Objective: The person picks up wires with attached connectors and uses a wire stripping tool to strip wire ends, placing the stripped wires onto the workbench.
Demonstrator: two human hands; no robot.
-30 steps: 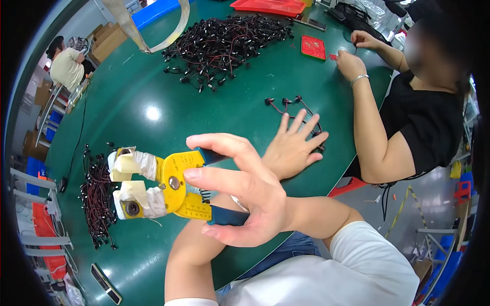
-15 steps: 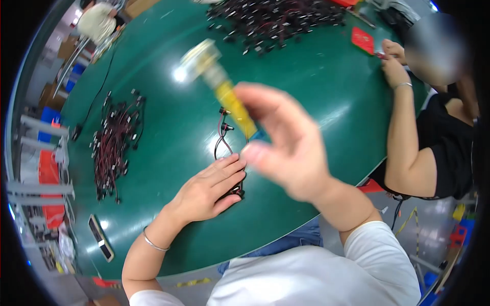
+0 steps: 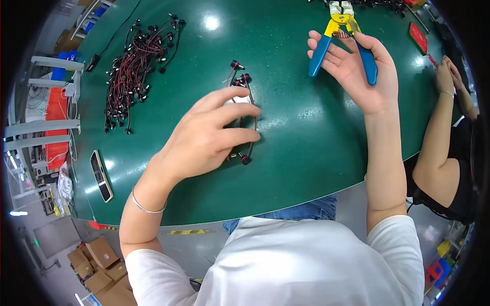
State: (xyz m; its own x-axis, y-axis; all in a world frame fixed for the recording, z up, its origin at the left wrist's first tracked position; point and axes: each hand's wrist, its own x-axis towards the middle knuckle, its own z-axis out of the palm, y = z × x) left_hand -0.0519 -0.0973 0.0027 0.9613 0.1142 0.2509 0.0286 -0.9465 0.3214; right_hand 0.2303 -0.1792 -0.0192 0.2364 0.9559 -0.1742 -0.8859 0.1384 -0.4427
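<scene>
My left hand (image 3: pixel 206 130) is over a few short red-and-black cables (image 3: pixel 253 109) with dark connector ends. Its fingers are spread and bent, and it holds nothing that I can see; it partly hides the cables. Whether the fingertips touch them, I cannot tell. At the upper right, my right hand (image 3: pixel 360 76) holds pliers (image 3: pixel 343 28) with blue handles, a yellow body, a coil spring and pale jaws. The handles are spread apart, with the thumb at one and the fingers behind the other.
A pile of similar cables (image 3: pixel 133 76) lies on the green table (image 3: pixel 286 168) at left, with a phone (image 3: pixel 101 176) nearer its edge. More dark cables (image 3: pixel 380 5) lie at the far side. A co-worker's hands (image 3: pixel 449 76) are at right, near a red card (image 3: pixel 418 38).
My right hand has moved up and right with the pliers. My left hand, flat on the cables before, now arches with its fingers spread. The whole view has shifted.
</scene>
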